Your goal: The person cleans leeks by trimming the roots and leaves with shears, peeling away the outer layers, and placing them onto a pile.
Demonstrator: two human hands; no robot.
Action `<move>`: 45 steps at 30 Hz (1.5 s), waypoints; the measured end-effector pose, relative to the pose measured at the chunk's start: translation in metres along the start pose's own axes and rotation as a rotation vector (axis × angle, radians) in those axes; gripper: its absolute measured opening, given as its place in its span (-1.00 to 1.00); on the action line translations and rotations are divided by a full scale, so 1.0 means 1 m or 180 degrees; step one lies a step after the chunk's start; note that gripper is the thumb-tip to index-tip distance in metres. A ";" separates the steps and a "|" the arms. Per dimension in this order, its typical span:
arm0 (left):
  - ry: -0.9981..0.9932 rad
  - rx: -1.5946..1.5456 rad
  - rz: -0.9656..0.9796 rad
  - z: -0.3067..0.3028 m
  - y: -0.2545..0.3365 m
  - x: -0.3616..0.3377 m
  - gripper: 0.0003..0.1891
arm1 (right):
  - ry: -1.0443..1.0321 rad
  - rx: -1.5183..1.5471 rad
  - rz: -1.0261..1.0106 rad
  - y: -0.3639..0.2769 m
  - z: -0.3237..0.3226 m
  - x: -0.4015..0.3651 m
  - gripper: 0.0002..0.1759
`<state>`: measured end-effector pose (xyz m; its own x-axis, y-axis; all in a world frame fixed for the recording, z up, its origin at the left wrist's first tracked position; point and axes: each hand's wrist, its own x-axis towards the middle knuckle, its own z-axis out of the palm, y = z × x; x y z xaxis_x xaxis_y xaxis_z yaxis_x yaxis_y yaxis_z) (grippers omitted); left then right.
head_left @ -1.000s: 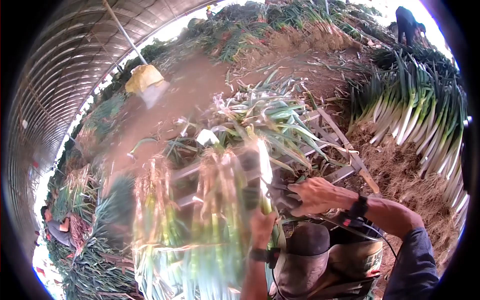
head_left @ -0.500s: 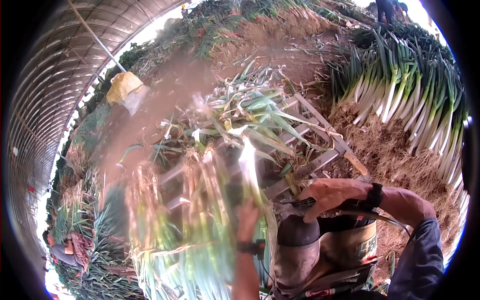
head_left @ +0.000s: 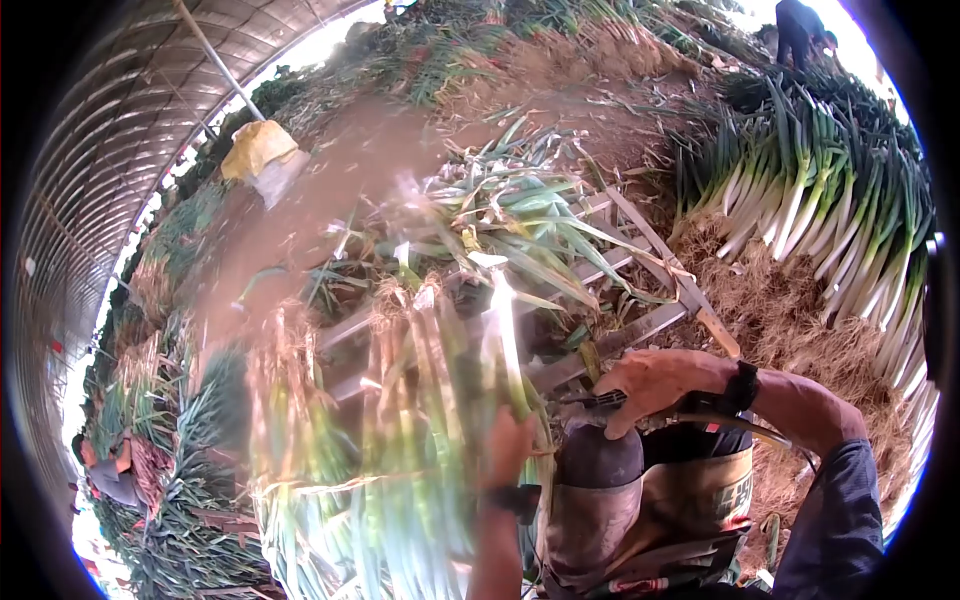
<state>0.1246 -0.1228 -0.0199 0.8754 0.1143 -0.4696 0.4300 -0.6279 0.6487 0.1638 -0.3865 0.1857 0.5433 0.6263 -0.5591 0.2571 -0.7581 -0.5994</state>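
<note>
Judging by its look, the leek (head_left: 506, 335) would be light for its length, firm in the pale shaft and limp in the green leaves. Its bright, smooth white skin may prove slippery, and the outer layers could be torn or bruised if squeezed hard. The best hold is probably offered at the firm stretch where white turns to green, since the leaves would bend if the weight were carried by them.

The leek is placed between the root-covered leeks (head_left: 395, 350) and the right hand (head_left: 655, 383), its white end pointed away from the body. Its greener part is gripped by the left hand (head_left: 510, 440), which is closed around it and blurred, so each finger cannot be made out. The right hand is bent above the knee (head_left: 600, 460), apart from the leek, its fingers curled near a dark object (head_left: 603, 398); whether that object is gripped cannot be told. Beyond the white end, loose leaves (head_left: 525, 205) are spread over a slatted frame (head_left: 650, 322), and more leeks (head_left: 800, 190) are heaped farther right.
</note>
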 end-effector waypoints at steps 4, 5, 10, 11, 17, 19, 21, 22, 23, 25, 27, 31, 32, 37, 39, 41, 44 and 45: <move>0.0954 -0.0272 0.0609 0.027 -0.022 0.008 -0.36 | 0.0153 -0.0268 -0.0024 0.003 0.005 0.003 -0.39; 0.0860 -0.0406 0.0557 0.027 -0.024 0.008 -0.36 | 0.0072 -0.0164 0.0058 0.004 0.005 0.001 -0.39; 0.0218 0.0482 0.0556 0.025 -0.047 0.034 -0.44 | -0.0024 0.0007 -0.0030 0.005 0.003 0.000 -0.39; 0.0271 0.0778 0.1050 0.039 -0.084 0.053 -0.46 | -0.0094 0.0028 -0.0040 0.009 0.002 0.002 -0.39; 0.0218 -0.0702 0.1043 0.026 -0.039 0.023 -0.53 | 0.0377 -0.0333 -0.0140 -0.007 -0.001 -0.004 -0.29; 0.0228 -0.1256 0.0738 0.032 -0.025 0.024 -0.43 | 0.0701 -0.0728 -0.0318 0.001 0.006 0.003 -0.24; 0.0398 -0.0993 0.0903 0.031 -0.018 0.017 -0.36 | 0.0780 -0.0717 -0.0336 0.005 0.012 0.011 -0.22; 0.0489 -0.0859 0.0979 0.025 -0.006 0.008 -0.32 | 0.0817 -0.0713 -0.0356 0.004 0.013 0.015 -0.21; 0.0461 -0.0643 0.0858 0.019 0.004 -0.003 -0.32 | 0.0737 -0.0633 -0.0383 0.001 0.012 0.018 -0.22; 0.0533 -0.0439 0.1043 0.023 -0.008 -0.005 -0.40 | 0.0568 -0.0454 -0.0409 -0.012 0.011 0.017 -0.25; 0.0486 -0.0086 0.1639 0.018 -0.020 -0.012 -0.45 | 0.0353 -0.0150 -0.0281 -0.036 0.003 0.009 -0.26; 0.0305 0.0430 0.2583 -0.004 -0.025 -0.049 -0.55 | -0.0182 0.0823 -0.0626 -0.039 0.006 0.011 -0.27; 0.0360 0.0423 0.2341 0.017 -0.052 -0.028 -0.49 | -0.0113 0.0663 -0.0577 -0.039 0.007 0.011 -0.27; 0.0486 0.0117 0.1429 0.036 -0.050 -0.005 -0.33 | 0.0336 -0.0444 -0.0380 -0.036 -0.003 0.005 -0.51; 0.0484 -0.0033 0.1575 0.031 -0.049 -0.001 -0.31 | 0.0295 -0.0281 -0.0221 -0.026 -0.005 0.000 -0.51; 0.0457 -0.0160 0.1879 0.031 -0.068 0.010 -0.28 | 0.0185 -0.0150 -0.0124 -0.016 -0.006 -0.004 -0.45; 0.0336 -0.0391 0.2098 0.026 -0.089 0.021 -0.28 | -0.0043 0.0087 -0.0145 0.000 -0.007 -0.007 -0.34; 0.0240 -0.0620 0.1926 0.019 -0.088 0.021 -0.29 | -0.0117 0.0217 -0.0210 0.004 -0.006 -0.005 -0.36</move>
<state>0.1011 -0.0798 -0.0979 0.9860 -0.1581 0.0526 -0.1190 -0.4477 0.8862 0.1669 -0.3942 0.1897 0.4970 0.6817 -0.5369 0.2356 -0.7015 -0.6726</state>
